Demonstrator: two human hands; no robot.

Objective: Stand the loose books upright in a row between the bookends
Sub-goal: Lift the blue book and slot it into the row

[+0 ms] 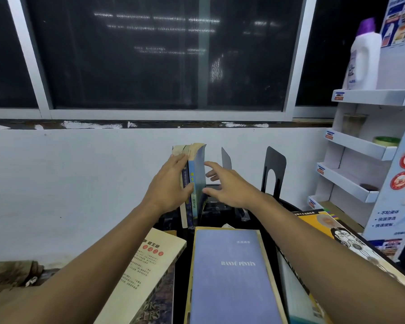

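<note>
A few books stand upright [198, 181] on the dark table near the wall. My left hand [170, 185] lies against their left side and spines, fingers curled round the outer book. My right hand [222, 185] is spread open to their right, its fingertips and thumb touching the blue cover. Two black metal bookends stand to the right: a near one [274, 171] and a thinner one edge-on [226, 159]. Loose books lie flat in front: a blue "Hanyu Pinyin" book [232, 277], a cream book [147, 272] at left, and a yellow-and-white book [337, 228] at right.
A white cardboard display shelf [369, 146] stands at the right, with a white bottle with a purple cap [364, 57] on its top tier. The white wall and a dark window lie straight behind the books. A brownish object [12, 272] lies at the far left.
</note>
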